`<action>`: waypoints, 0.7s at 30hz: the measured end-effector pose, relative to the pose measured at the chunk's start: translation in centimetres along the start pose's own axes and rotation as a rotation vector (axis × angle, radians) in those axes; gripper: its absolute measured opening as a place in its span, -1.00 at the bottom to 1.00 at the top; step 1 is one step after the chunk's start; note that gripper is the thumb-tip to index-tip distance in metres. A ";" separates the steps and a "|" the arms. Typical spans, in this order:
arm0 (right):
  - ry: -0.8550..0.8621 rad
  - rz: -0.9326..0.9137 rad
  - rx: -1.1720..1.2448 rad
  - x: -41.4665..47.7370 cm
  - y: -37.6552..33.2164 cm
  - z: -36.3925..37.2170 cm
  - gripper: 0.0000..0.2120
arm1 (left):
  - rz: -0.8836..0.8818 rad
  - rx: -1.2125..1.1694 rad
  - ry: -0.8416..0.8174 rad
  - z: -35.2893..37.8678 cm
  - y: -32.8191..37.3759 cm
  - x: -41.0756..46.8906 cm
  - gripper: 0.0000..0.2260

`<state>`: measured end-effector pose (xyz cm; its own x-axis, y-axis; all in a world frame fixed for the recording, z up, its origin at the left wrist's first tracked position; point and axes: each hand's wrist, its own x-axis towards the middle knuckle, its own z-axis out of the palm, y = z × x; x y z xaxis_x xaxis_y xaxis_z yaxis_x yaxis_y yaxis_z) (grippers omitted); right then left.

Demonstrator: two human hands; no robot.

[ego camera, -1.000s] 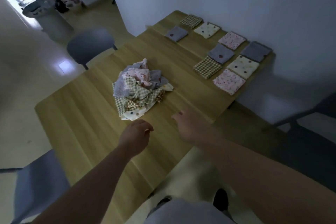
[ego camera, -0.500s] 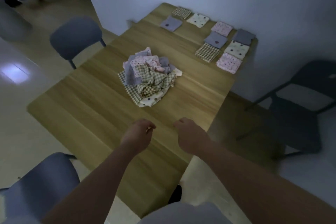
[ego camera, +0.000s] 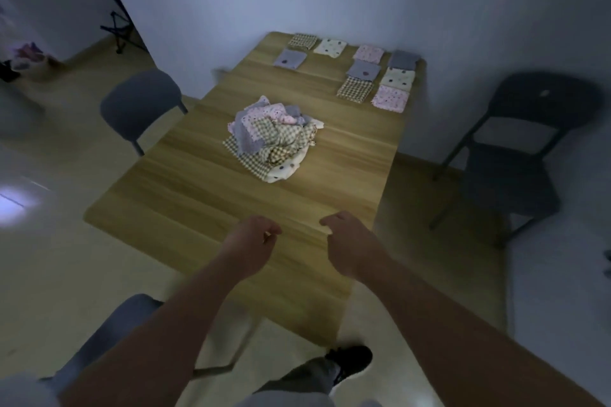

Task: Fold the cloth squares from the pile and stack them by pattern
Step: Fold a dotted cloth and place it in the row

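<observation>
At the near end of the long pale wooden table (ego camera: pixel 185 195), the person's two bare hands hang just above the boards with nothing in them. The left hand (ego camera: pixel 253 241) and the right hand (ego camera: pixel 348 241) both have their fingers loosely curled, thumb close to forefinger. I take that for a reach about to go out for the next piece. The crumpled pile of cloth squares (ego camera: pixel 272 142) sits in the middle of the table, well ahead of both hands. It is a rumpled heap of green check, grey, pink floral and cream spotted cloth, with a check corner and a cream one spilling flat at its near side. Against the far wall lie the folded squares, among them a folded green check square (ego camera: pixel 354 89) and a folded pink floral square (ego camera: pixel 390 98) side by side. They are probably kept back there so the near boards stay free for folding.
</observation>
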<state>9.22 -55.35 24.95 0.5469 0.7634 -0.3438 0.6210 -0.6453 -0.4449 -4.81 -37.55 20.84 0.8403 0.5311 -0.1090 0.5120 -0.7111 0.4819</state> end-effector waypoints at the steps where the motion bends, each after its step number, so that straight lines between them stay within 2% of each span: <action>1: -0.001 0.008 0.001 -0.9 -0.5 0.3 -0.48 | 0.009 0.005 0.023 -0.7 -0.2 -0.4 -0.83; 13: 0.090 0.134 0.023 -3.4 -3.8 -0.4 -0.48 | 0.180 -0.067 0.096 -5.3 -2.1 0.0 -0.92; 17: 0.069 0.159 0.010 -0.9 -5.7 0.2 -0.49 | 0.243 -0.080 0.115 -6.0 -3.9 1.7 -0.92; 21: 0.064 0.190 0.046 7.5 -9.1 2.2 -0.50 | 0.264 -0.107 0.087 -7.3 -9.8 8.1 -0.90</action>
<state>6.42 -43.74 24.55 0.6869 0.6240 -0.3726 0.4783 -0.7741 -0.4146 -4.29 -22.98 21.56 0.9211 0.3749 0.1051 0.2521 -0.7801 0.5727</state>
